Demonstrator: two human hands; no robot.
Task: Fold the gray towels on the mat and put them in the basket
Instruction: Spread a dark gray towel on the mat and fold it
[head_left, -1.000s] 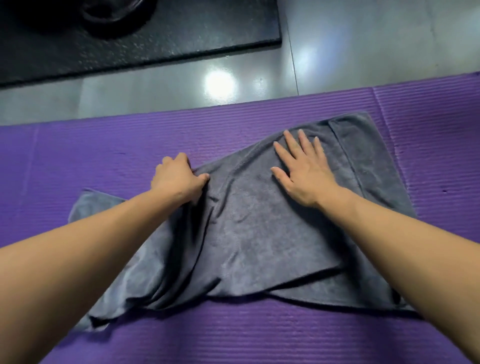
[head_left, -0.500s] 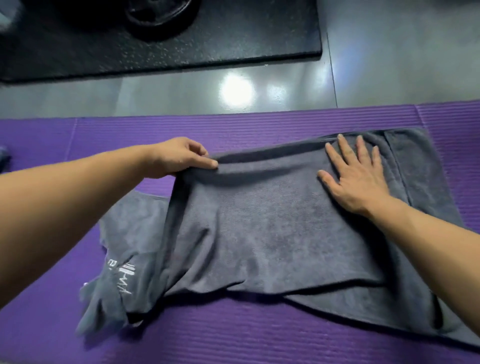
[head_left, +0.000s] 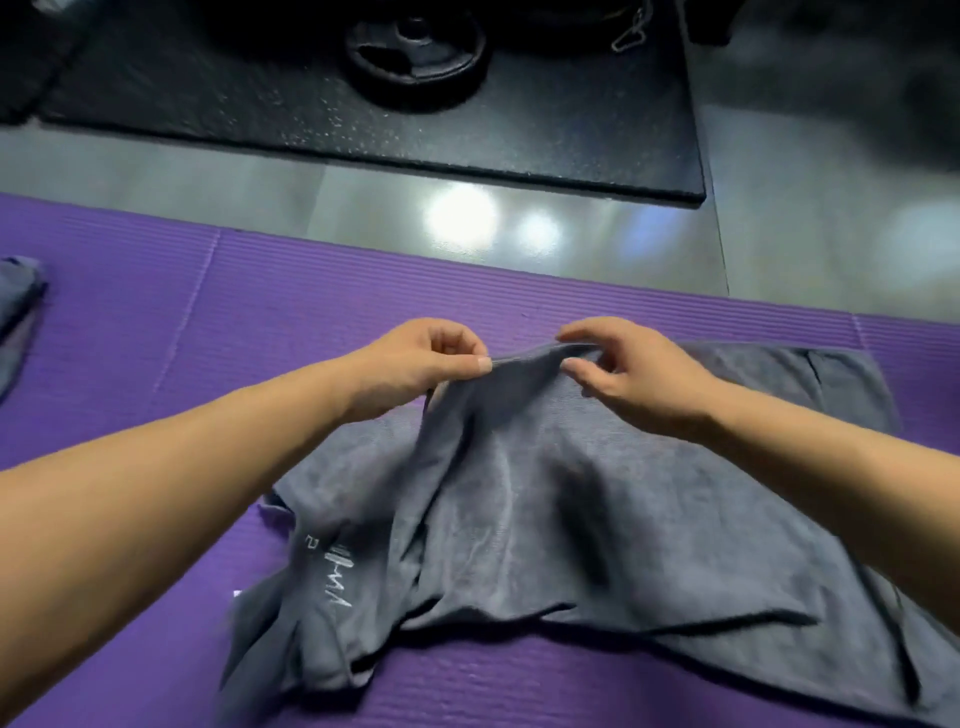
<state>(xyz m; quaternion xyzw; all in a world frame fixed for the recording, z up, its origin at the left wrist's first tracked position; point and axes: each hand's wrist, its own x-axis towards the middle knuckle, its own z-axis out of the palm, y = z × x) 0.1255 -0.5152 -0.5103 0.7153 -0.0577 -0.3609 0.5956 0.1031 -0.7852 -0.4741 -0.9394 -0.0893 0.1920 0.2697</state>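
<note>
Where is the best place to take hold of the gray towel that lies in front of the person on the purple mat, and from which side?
Probably the far hem of the gray towel, taken from above with a pinch grip. That edge is raised off the purple mat, where the left hand and right hand already pinch it. The near part is bunched and layered, so single edges there are hard to separate.

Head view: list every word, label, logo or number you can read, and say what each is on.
Gray towel: white printed mark near its left fold, too blurred and creased to read.
Black weight plate: no readable markings.
Purple mat: no text visible.
</note>
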